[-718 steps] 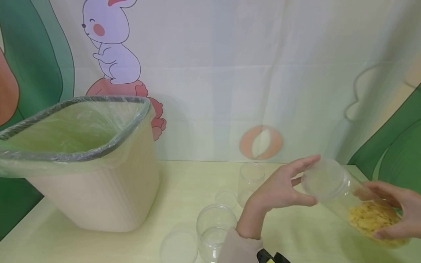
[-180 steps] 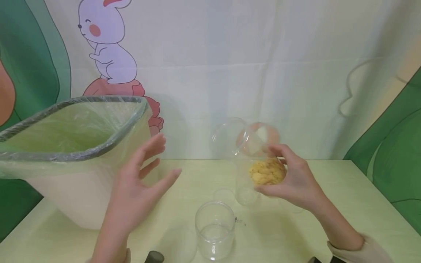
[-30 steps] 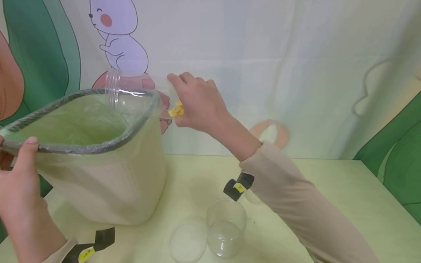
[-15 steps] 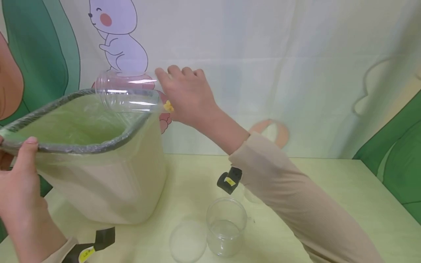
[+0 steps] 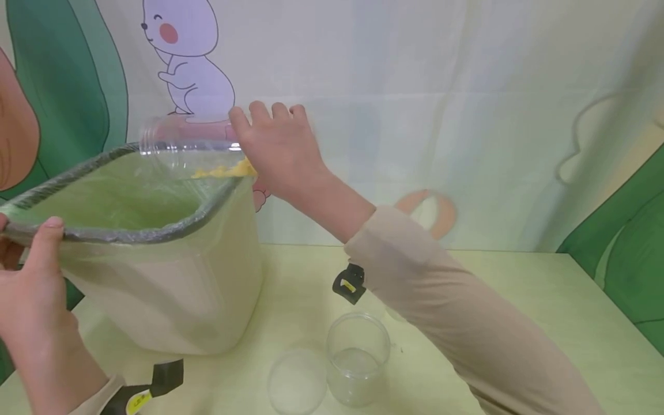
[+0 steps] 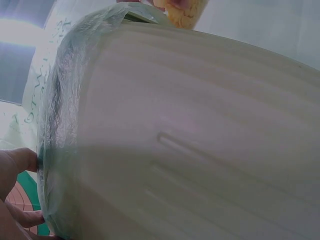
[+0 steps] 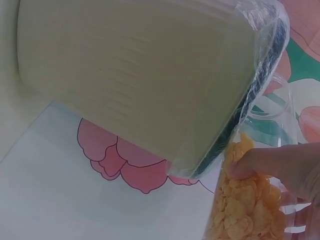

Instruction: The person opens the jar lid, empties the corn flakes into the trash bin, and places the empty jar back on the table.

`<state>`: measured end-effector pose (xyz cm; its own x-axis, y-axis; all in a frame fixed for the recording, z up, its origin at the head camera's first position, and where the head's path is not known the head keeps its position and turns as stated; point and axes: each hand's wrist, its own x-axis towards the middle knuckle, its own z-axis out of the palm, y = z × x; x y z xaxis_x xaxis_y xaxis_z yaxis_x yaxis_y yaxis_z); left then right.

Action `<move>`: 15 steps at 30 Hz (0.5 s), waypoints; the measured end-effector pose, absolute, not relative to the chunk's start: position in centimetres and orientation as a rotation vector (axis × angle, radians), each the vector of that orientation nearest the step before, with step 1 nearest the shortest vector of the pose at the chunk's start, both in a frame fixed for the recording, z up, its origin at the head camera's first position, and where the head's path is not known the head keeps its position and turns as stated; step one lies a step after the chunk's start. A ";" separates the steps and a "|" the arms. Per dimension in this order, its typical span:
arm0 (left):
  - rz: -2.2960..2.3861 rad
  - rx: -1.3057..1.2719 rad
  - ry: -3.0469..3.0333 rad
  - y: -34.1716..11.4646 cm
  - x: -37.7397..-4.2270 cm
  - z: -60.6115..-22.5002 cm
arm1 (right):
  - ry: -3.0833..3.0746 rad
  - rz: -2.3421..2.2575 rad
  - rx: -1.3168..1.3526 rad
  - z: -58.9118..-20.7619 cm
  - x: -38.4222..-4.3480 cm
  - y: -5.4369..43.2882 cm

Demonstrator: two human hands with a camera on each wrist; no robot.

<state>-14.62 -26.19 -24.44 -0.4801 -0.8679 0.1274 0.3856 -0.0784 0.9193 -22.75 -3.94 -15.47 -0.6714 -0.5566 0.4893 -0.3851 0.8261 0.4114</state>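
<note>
My right hand (image 5: 282,147) grips a clear jar (image 5: 178,138) near its base, holding it almost level with the open mouth over the lined trash bin (image 5: 171,294). Yellow corn flakes (image 5: 223,172) lie along the jar's lower side. The right wrist view shows more corn flakes (image 7: 245,210) in the jar, close to the thumb. My left hand (image 5: 38,282) pinches the bin's near rim at the left, thumb outside over the plastic liner (image 5: 150,235). In the left wrist view, fingers (image 6: 22,160) touch the liner's edge. The bin's bottom is hidden.
An open clear jar (image 5: 358,363) stands at the table's front, with a clear lid (image 5: 297,380) beside it. Another clear round thing is partly behind the right sleeve (image 5: 456,300). A printed curtain (image 5: 415,75) hangs behind the table (image 5: 519,276).
Over the last second the right hand and jar have moved left, farther over the bin. The flakes now spread toward the mouth. The left hand, free six seconds ago, grips the bin's rim.
</note>
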 end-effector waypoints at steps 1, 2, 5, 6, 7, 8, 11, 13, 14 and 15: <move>-1.718 0.586 -1.254 -26.2 -14.6 -24.4 | -2.382 -0.375 0.686 -15.5 -22.7 -4.1; -1.713 0.587 -1.259 -26.2 -14.6 -24.5 | -2.374 -0.386 0.686 -15.5 -22.7 -4.2; -1.714 0.593 -1.259 -26.2 -14.6 -24.5 | -2.348 -0.421 0.687 -15.5 -22.5 -4.5; -1.723 0.592 -1.253 -26.2 -14.6 -24.5 | -2.335 -0.435 0.686 -15.6 -22.5 -4.6; -1.729 0.593 -1.249 -26.2 -14.6 -24.5 | -2.324 -0.448 0.685 -15.6 -22.5 -4.8; -1.736 0.592 -1.240 -26.2 -14.6 -24.6 | -2.311 -0.453 0.688 -15.7 -22.5 -4.9; -1.753 0.578 -1.215 -26.3 -14.6 -24.7 | -2.281 -0.482 0.696 -15.8 -22.4 -5.3; -1.750 0.582 -1.216 -26.5 -14.7 -24.8 | -2.234 -0.477 0.704 -15.9 -22.4 -5.6; -1.746 0.583 -1.218 -26.6 -14.7 -24.8 | -2.199 -0.464 0.708 -16.0 -22.4 -5.7; -1.737 0.587 -1.231 -26.7 -14.7 -24.9 | -2.163 -0.454 0.710 -16.1 -22.4 -5.9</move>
